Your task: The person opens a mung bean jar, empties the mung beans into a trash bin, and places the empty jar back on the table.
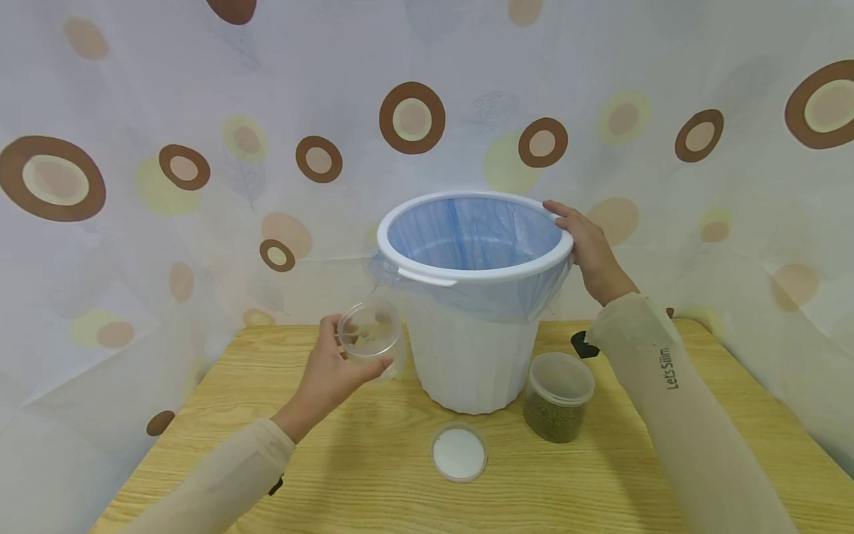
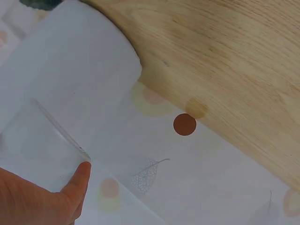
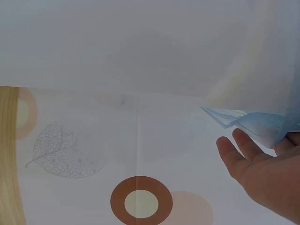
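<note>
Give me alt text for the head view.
A person's right hand holds a white bin lined with a translucent blue bag; the left hand grips a clear container. A jar, part-filled with something green, stands on a wooden table.

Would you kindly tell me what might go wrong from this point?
The clear container could slip, as the left hand seems to hold it only by thumb and fingers.
The jar of green bits stands close beside the white bin, so shifting the bin might knock it over.
The blue liner is folded over the rim where the right hand sits, so a tug there may pull it loose.
</note>
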Available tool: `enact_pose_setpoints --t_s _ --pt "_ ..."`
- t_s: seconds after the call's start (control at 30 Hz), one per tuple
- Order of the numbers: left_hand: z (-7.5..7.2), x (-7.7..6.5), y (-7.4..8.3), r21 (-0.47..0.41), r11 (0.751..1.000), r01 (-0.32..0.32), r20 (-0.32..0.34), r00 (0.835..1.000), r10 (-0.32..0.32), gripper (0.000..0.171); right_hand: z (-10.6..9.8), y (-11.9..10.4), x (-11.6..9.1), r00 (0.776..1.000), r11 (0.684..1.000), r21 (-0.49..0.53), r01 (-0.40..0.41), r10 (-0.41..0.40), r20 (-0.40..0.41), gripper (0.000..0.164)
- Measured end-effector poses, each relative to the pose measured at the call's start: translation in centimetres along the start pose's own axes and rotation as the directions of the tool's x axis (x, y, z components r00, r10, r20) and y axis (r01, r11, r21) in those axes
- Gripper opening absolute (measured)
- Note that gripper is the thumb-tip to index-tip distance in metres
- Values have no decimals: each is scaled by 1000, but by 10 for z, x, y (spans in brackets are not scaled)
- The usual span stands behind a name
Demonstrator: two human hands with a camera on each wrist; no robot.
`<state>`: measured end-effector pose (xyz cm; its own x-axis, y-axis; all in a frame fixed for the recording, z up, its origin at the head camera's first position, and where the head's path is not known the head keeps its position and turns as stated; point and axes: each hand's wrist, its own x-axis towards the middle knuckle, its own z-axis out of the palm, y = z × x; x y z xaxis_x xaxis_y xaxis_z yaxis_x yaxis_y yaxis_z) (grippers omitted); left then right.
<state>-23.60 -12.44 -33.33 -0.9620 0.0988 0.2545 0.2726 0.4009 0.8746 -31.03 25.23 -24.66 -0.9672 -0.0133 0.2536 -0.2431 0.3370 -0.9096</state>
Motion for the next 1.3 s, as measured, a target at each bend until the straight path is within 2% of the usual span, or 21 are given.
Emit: enact_pose_setpoints --t_s 0.37,0.67,1.1,1.3 --pt "9 -3 -17 24 1000 11 14 1000 -11 77 0 1 0 1000 1000 8 7 -7 8 52" --pt "18 -8 -27 -5 1000 21 41 999 -21 75 -1 3 -1 999 999 -1 34 -34 13 53" --pt "25 -12 -41 63 997 34 34 999 -36 78 -1 2 1 1000 1000 -1 26 -26 7 52" --pt "26 -14 -46 65 997 36 44 998 -39 79 0 3 0 1000 1000 1 27 -27 8 52"
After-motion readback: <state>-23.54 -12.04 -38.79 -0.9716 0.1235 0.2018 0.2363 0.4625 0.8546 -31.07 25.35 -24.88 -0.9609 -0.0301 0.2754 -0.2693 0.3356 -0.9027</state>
